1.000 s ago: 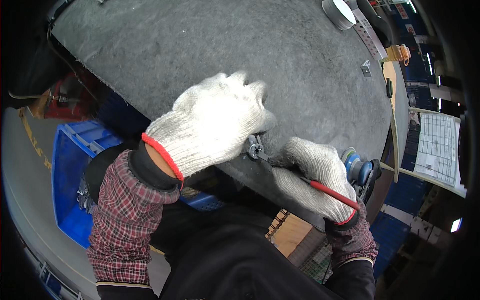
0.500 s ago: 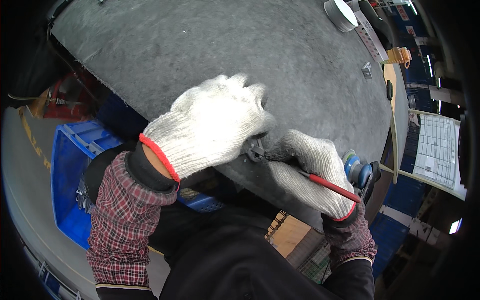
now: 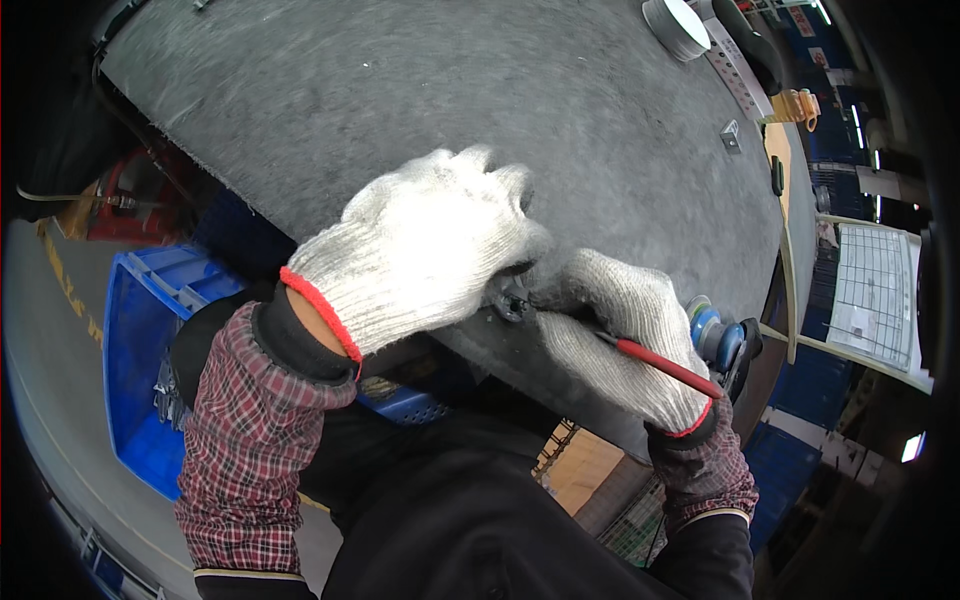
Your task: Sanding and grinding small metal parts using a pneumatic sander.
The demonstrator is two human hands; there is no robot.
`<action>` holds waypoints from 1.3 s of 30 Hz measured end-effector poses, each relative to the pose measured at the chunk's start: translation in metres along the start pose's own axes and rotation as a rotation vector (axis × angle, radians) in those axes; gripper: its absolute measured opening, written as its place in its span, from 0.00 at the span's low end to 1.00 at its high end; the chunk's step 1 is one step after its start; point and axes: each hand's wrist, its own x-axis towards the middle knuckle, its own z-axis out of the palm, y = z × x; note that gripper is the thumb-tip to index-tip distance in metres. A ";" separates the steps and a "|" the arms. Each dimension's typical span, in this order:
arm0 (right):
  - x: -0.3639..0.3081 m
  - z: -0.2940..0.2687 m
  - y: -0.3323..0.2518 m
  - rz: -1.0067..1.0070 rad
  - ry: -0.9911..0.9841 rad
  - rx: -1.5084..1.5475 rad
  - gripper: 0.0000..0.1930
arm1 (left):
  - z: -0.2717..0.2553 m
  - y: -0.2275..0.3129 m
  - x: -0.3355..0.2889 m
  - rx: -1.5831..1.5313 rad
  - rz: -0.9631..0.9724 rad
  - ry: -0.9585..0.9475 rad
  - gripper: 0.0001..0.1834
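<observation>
At the near edge of the grey worktop (image 3: 600, 120), a small dark metal part (image 3: 513, 304) with a round opening sits between my hands. My left hand (image 3: 425, 245), in a white knitted glove with a red cuff edge, is curled over it from the left; its fingertips are partly hidden. My gloved right hand (image 3: 625, 325) is closed, its fingers bent toward the same part. Along its palm lies a slim red-handled tool (image 3: 668, 368) with a thin metal shaft that disappears under the fingers. The tool's tip cannot be made out.
A blue crate (image 3: 150, 400) with metal pieces stands lower left. Beside my right wrist lies a blue round power tool (image 3: 712, 335). Farther back are a small metal bracket (image 3: 731, 137), a white spool (image 3: 678, 28) and a long strip with holes (image 3: 740, 72).
The dark part has turned, so a round opening now shows where a bright protruding edge was. My right fingers have shifted slightly upward; the left hand stays almost in place.
</observation>
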 end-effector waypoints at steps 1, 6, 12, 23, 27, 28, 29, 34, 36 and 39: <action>-0.001 0.000 0.000 -0.001 0.001 -0.001 0.12 | 0.002 0.000 -0.001 0.001 0.000 0.002 0.17; 0.000 0.002 -0.001 0.035 0.018 0.039 0.11 | 0.002 -0.002 0.001 0.000 0.021 0.027 0.17; 0.002 -0.003 -0.005 0.034 -0.018 -0.035 0.11 | 0.004 -0.013 -0.005 -0.011 0.068 0.096 0.20; 0.024 0.013 0.014 -0.048 0.134 0.131 0.10 | -0.006 -0.030 -0.009 -0.021 0.011 0.142 0.24; 0.028 0.006 0.006 -0.043 0.060 0.055 0.09 | -0.006 -0.027 -0.010 -0.022 -0.012 0.134 0.23; 0.029 0.007 0.005 -0.042 0.060 0.053 0.09 | -0.007 -0.027 -0.009 -0.025 -0.023 0.127 0.23; 0.029 0.009 0.005 -0.050 0.083 0.070 0.10 | -0.009 -0.027 -0.008 -0.026 -0.023 0.128 0.23; 0.025 0.008 0.007 -0.060 0.076 0.100 0.11 | -0.003 -0.029 -0.010 -0.031 -0.012 0.172 0.23; 0.028 0.007 0.001 -0.045 0.086 0.051 0.11 | -0.003 -0.029 -0.009 -0.025 -0.014 0.167 0.23; 0.027 0.010 0.008 -0.065 0.075 0.054 0.10 | -0.002 -0.030 -0.009 -0.015 -0.009 0.173 0.24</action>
